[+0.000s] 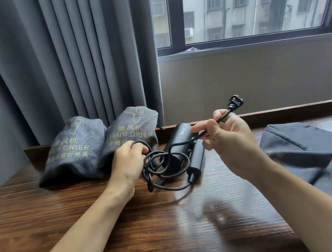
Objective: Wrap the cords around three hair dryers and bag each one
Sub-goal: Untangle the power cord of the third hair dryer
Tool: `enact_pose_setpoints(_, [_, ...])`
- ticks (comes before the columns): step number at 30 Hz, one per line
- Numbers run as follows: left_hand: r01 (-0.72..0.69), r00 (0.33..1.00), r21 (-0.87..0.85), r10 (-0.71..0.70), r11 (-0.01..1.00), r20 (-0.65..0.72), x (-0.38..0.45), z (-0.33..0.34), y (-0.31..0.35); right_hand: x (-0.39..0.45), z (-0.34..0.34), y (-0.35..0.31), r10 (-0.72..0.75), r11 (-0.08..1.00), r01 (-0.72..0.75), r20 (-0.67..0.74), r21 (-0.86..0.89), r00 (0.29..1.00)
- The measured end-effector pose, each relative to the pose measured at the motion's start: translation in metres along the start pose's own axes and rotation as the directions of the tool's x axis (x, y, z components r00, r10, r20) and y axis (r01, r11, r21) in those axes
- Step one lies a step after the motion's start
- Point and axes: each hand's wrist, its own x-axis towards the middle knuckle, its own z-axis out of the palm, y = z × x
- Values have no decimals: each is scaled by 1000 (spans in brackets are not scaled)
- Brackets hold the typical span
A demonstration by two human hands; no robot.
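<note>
- The room has a wide window with a dark frame, and through the glass a pale apartment building shows.
- A grey curtain hangs in folds at the left of the window and comes down behind the table.
- The table is dark brown wood with a clear grain, glossy enough to give reflections, and it has a raised edge along the far side.
- Two filled grey bags lie side by side at the far left of the table, touching each other: the left bag and the right bag, both printed with "HAIR DRIER" in yellow.
- An empty grey bag lies flat at the right side, well apart from the other two.
- The black hair dryer lies on the table between the hands, its handle folded beside the body.
- The left hand grips loops of the black cord, fingers curled around them.
- The right hand, raised above the table, pinches the cord near the plug, which points up and to the right.
</note>
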Motion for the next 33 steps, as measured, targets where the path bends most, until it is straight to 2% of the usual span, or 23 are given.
enact_pose_setpoints(7, [146,978,-234,-106,961,179,-7,-1,9,-6,7,2,68,996,-66,35,-54,997])
enact_pose_setpoints(9, [140,966,-266,-72,954,247,-11,-2,13,-5,8,4,120,990,-121,-17,-71,993])
enact_pose_setpoints(12, [103,936,-286,4,953,351,-15,-2,15,-2,7,1,219,976,-218,-87,22,972])
enact_pose_setpoints(15, [87,869,-347,99,934,485,-14,-5,12,1,3,-2,292,956,-285,-138,68,947])
enact_pose_setpoints(18, [66,796,-387,185,920,577,-11,-8,8,5,-3,-1,347,937,-342,-259,63,902])
enact_pose_setpoints(20, [35,781,-387,217,921,586,-10,-8,6,7,-6,-1,388,916,-400,-330,34,860])
enact_pose_setpoints(22, [-28,799,-356,235,934,554,-9,-6,4,7,-8,-2,423,886,-464,-365,-28,829])
enact_pose_setpoints(26, [-103,824,-349,277,931,495,-8,-3,1,5,-7,-2,427,861,-497,-380,-105,821])
enact_pose_setpoints(29, [-170,848,-363,324,916,420,-9,-2,2,3,-4,-3,357,870,-458,-406,-185,842])
enact_pose_setpoints(30, [-184,858,-361,329,914,394,-10,-1,3,1,-4,-2,264,871,-402,-423,-282,867])
enact_pose_setpoints(31, [-191,868,-359,328,914,373,-10,-1,4,-1,-5,1,92,840,-298,-422,-454,902])
enact_pose_setpoints(32, [-196,875,-357,327,913,356,-11,-1,5,-3,-5,5,-148,733,-141,-358,-666,922])
enact_pose_setpoints(33, [-206,880,-351,330,913,342,-11,-1,6,-5,-5,8,-381,558,32,-222,-829,897])
